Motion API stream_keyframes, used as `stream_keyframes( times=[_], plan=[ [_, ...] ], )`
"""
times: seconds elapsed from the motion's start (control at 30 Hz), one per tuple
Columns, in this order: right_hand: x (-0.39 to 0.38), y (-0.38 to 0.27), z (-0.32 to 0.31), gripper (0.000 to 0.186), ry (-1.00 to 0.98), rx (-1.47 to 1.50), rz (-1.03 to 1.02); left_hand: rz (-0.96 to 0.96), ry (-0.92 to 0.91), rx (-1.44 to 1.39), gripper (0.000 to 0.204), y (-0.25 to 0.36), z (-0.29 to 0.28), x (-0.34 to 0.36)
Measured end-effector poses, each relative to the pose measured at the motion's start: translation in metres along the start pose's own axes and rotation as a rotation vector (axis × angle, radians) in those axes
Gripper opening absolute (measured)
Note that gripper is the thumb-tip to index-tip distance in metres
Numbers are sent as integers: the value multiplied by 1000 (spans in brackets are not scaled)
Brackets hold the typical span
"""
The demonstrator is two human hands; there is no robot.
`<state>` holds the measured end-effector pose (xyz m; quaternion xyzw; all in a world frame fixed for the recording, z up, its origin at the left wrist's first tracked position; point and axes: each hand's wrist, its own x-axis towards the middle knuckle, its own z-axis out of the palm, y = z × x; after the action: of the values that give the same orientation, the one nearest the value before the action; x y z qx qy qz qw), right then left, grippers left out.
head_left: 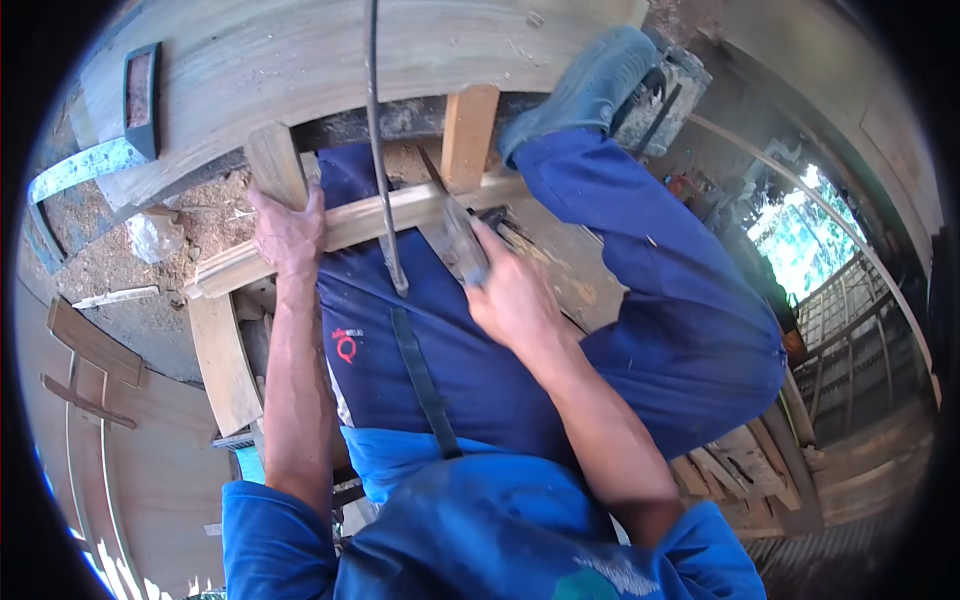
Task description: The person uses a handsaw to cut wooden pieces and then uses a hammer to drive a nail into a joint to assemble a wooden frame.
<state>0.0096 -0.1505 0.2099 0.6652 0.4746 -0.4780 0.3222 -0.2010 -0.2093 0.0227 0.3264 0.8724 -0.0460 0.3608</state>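
Observation:
My left hand [290, 232] is closed around a short wooden block [275, 160], at the place where it meets a long pale wooden strip [345, 225]. The strip lies crosswise over my lap, its near-left end sticking out past the hand. In my right hand [512, 295] is a hand tool with a dark tapered blade [434, 175]; its kind is not clear. The blade points up and away, crossing the strip beside an upright orange-brown wooden block [470, 135]. My fingers partly cover the handle.
A dark cord [376, 120] hangs down in front of my lap. A boot [590, 85] rests against a large board [330, 50]. At the left lie a metal-framed tool [90, 165], sawdust and a plastic bag [155, 236]. Wood offcuts [745, 460] lie at the lower right.

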Motion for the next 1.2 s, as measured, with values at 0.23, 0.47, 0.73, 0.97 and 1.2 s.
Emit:
stream_keyframes(
  times=[0.23, 0.47, 0.73, 0.97, 1.2],
  plan=[
    [-59, 6, -4, 63, 231, 18, -299, 10, -1, 83, 92, -11, 3, -11],
    [-5, -3, 4, 63, 38, -111, -136, 51, 25, 31, 90, -11, -2, -2],
    [8, 13, 8, 64, 60, -36, -87, -26, -37, 58, 90, 3, -2, -7],
    [-46, 19, -14, 61, 99, 51, -119, -16, -20, 76, 89, -4, -2, -6],
    [-29, 14, -1, 64, -16, -2, -46, -14, -27, 71, 90, -8, -2, -10]
  ],
)
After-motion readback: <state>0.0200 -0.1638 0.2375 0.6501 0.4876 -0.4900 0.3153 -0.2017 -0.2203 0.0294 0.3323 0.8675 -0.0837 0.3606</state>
